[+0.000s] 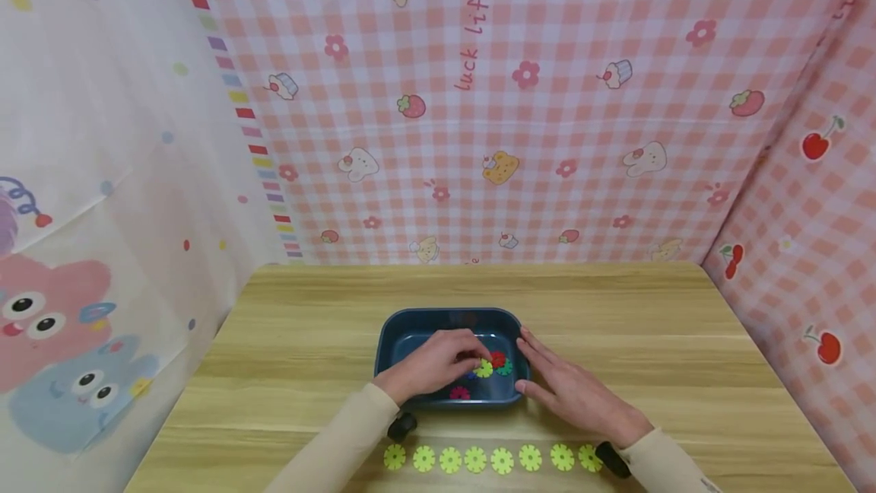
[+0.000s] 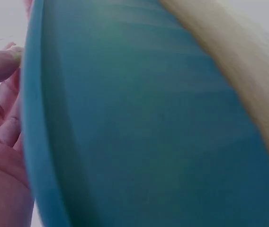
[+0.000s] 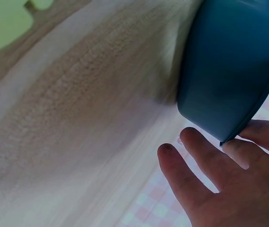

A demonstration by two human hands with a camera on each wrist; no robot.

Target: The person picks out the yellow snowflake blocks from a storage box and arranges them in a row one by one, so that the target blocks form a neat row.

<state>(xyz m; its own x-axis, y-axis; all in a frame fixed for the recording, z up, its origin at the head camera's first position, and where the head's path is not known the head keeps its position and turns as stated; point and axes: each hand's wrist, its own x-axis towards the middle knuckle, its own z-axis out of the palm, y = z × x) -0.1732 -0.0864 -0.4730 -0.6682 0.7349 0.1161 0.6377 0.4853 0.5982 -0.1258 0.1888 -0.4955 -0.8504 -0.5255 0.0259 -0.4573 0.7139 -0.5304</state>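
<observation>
My left hand [image 1: 438, 360] reaches over the dark blue tray [image 1: 448, 311], with thumb and fingertips pinching a yellow-green snowflake disc [image 1: 484, 368]. Right around it in the tray lie a red disc [image 1: 498, 359] and a green disc [image 1: 505, 368]; a pink disc [image 1: 460, 393] lies nearer the front wall. In the left wrist view the tray wall [image 2: 125, 94] hides much of that hand. Fingers extended, my right hand [image 1: 575, 394] rests against the tray's right end. The right wrist view has its fingers [image 3: 205, 161] spread at the tray's corner.
In front of the tray, several yellow-green discs [image 1: 475, 460] lie in a row on the wooden table [image 1: 308, 379]. A black wrist strap [image 1: 402, 426] is on the left wrist, another [image 1: 611, 460] on the right. Behind the table hangs a pink checked cloth [image 1: 479, 211].
</observation>
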